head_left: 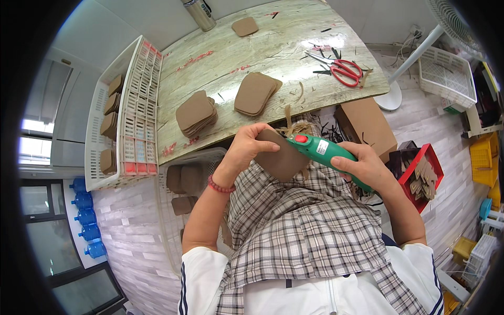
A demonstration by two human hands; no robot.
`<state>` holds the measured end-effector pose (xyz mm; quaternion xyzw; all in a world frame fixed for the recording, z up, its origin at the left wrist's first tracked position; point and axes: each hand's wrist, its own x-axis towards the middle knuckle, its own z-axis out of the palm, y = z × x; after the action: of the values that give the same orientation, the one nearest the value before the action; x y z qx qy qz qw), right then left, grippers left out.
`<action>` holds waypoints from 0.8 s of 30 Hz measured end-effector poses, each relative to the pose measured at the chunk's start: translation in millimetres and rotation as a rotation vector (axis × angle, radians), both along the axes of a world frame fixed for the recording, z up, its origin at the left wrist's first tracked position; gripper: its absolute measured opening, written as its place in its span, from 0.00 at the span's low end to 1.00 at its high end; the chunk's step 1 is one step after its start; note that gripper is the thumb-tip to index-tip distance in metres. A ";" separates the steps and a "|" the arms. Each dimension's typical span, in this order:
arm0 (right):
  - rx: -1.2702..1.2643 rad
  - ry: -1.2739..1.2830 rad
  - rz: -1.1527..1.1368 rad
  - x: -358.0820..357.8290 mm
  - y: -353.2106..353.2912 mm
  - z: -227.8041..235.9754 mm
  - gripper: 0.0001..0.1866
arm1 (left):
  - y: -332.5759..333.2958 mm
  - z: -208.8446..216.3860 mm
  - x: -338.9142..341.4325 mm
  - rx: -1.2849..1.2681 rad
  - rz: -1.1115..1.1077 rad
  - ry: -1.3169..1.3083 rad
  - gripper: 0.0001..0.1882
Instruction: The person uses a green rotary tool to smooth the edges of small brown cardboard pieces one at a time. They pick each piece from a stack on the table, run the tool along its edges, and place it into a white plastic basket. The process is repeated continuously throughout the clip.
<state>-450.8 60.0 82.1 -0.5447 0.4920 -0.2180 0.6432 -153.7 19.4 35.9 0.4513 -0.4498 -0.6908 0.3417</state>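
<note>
Table point(231, 58): marbled, green-grey top with red smears, running from the upper middle to the right of the head view.

White crate point(137, 113): slotted plastic, standing along the table's left edge, brown pieces stacked in its compartments.

Checked cloth point(299, 226): grey-and-white plaid, spread over the person's lap below both hands.

Cardboard box point(367, 123): brown, closed, on the floor below the table's right end.

Red tray point(431, 157): on the floor to the right, holding brown offcuts.

Left stack point(196, 113): brown rounded pieces piled near the table's front edge.

Right stack point(255, 93): similar pieces, fanned slightly, just to the right of the first pile.

Brown piece point(281, 160): flat, rounded-corner sheet, held over the lap, just off the table's front edge. It sits directly right of the left hand and reaches to the tool's tip.

Green tool point(328, 153): hand-held power tool with a red button near its nose, lying slantwise, its tip against the brown piece's upper right edge.

Left hand point(247, 147): curled, thumb on top, pinching the brown piece's left edge; beaded red bracelet at the wrist.

Right hand point(367, 168): closed around the green tool's body, to the right of the brown piece.

Scissors point(341, 68): red-handled, lying partly open at the table's right end among dark scraps.

Single piece point(245, 26): one brown pad alone at the table's far end.
</note>
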 end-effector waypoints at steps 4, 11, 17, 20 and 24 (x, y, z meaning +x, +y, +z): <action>-0.018 -0.032 0.007 13.4 -4.7 2.5 0.20 | 0.0 6.0 -2.1 0.018 -0.043 -0.007 0.18; -0.074 -0.109 -0.080 37.1 -14.6 -0.4 0.18 | -13.6 14.8 41.3 -0.297 0.290 -0.129 0.24; -0.045 -0.106 -0.150 19.3 -10.9 -15.6 0.19 | -58.3 -21.8 197.5 -0.402 0.894 -0.238 0.19; -0.041 -0.112 -0.204 9.2 -5.1 -20.2 0.19 | -67.6 -29.1 185.6 -0.700 0.823 -1.431 0.30; -0.045 -0.118 -0.258 2.4 0.3 -31.6 0.18 | -67.9 -31.7 94.4 -1.124 0.504 -1.712 0.29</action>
<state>-448.4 60.3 50.5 -0.4774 0.5145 -0.3414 0.6252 -59.3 -48.5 4.2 0.6456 -0.6897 0.2568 0.2039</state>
